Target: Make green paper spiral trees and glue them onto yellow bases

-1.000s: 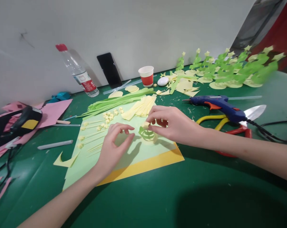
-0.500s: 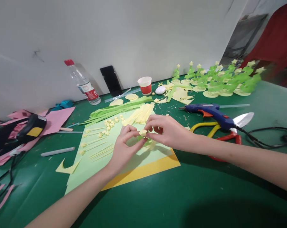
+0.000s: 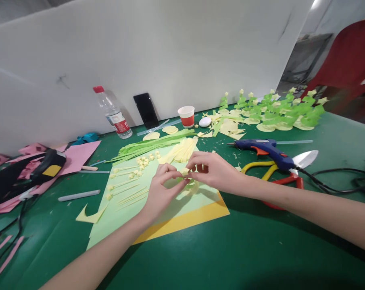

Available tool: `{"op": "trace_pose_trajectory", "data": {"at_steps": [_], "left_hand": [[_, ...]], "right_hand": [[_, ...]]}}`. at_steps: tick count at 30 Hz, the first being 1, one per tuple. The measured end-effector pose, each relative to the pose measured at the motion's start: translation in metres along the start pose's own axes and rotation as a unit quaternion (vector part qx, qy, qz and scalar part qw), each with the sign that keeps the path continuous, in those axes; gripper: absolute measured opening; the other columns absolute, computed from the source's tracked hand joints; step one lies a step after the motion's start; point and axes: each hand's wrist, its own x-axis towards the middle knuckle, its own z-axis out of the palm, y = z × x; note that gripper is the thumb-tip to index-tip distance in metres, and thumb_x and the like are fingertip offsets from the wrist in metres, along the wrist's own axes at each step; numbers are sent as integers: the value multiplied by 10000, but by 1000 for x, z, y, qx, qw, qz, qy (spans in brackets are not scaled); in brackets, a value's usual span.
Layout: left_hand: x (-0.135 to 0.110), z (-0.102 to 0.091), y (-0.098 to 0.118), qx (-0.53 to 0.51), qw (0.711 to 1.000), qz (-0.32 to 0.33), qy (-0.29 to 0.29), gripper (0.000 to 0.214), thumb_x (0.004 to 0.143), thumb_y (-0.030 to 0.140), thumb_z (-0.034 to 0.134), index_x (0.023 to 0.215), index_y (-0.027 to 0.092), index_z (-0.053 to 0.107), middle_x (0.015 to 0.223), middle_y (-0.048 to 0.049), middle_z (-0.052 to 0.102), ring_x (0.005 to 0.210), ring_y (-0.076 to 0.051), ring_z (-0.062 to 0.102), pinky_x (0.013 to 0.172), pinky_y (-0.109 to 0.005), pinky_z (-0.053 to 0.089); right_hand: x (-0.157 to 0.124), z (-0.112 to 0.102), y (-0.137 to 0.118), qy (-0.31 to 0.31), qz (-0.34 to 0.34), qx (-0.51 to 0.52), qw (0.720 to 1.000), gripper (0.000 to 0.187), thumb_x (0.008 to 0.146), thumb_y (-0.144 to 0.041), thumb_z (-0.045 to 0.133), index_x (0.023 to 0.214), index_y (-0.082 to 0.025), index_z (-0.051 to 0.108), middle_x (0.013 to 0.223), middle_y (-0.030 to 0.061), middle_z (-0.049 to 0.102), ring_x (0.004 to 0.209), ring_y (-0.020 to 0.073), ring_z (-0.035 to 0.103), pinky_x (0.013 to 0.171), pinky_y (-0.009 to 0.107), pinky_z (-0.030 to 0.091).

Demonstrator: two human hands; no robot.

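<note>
Black handheld tool (image 3: 44, 168) lies on pink paper (image 3: 79, 154) at the far left, nine o'clock from the hands. A pale glue stick (image 3: 78, 195) rests on the green table (image 3: 261, 249) near it. Water bottle (image 3: 112, 113) and dark phone (image 3: 146, 110) stand against the white board at eleven o'clock. A light green sheet (image 3: 122, 213) lies over a yellow sheet (image 3: 188, 218), and on the green one are small folded stars (image 3: 141, 162), green strips (image 3: 146, 146) and pale yellow strips (image 3: 182, 148). The left hand (image 3: 161, 193) pinches a small yellow paper piece (image 3: 184, 172) between thumb and forefinger. The piece is held just above the green sheet, between the two hands, over a coil of green paper (image 3: 190, 184) that is mostly hidden. The right hand (image 3: 214, 171) grips the same piece from the three o'clock side with thumb and fingertips closed on it. A red-and-white paper cup (image 3: 186, 116) stands at twelve o'clock. A blue glue gun (image 3: 265, 148) lies at two o'clock across scissors (image 3: 276, 174) with yellow and red handles. Finished green paper trees (image 3: 279, 112) crowd the far right at one o'clock.
</note>
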Motion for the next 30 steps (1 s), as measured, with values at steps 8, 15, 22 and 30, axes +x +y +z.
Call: {"op": "trace_pose_trajectory", "data": {"at_steps": [8, 15, 22, 30], "left_hand": [[1, 1, -1, -5, 1000, -3, -2, 102, 758, 222, 609, 658, 231, 630, 699, 2, 488, 749, -181, 487, 679, -347, 446], [0, 1, 0, -8, 1000, -2, 5, 149, 758, 224, 603, 615, 231, 562, 717, 3, 486, 780, -188, 480, 696, -356, 427], [0, 1, 1, -10, 1000, 2, 6, 192, 758, 219, 600, 584, 227, 522, 704, 7, 479, 768, -183, 464, 696, -345, 413], [-2, 2, -1, -21, 999, 13, 22, 161, 751, 218, 601, 604, 228, 535, 699, 11, 475, 751, -177, 437, 675, -317, 394]], "right_hand": [[1, 2, 2, 8, 10, 24, 1000, 63, 743, -89, 569, 706, -127, 602, 730, -4, 530, 563, 54, 438, 539, 217, 367], [2, 1, -1, 10, 18, 29, 999, 50, 734, -94, 594, 693, -118, 607, 702, -14, 506, 577, 58, 429, 551, 225, 360], [1, -1, -3, 7, 23, 23, 999, 55, 737, -99, 594, 687, -117, 609, 716, -10, 513, 572, 56, 426, 544, 222, 356], [1, 0, -6, 3, 25, 10, 1000, 78, 738, -72, 581, 689, -123, 614, 692, -16, 508, 551, 51, 406, 521, 209, 338]]}}
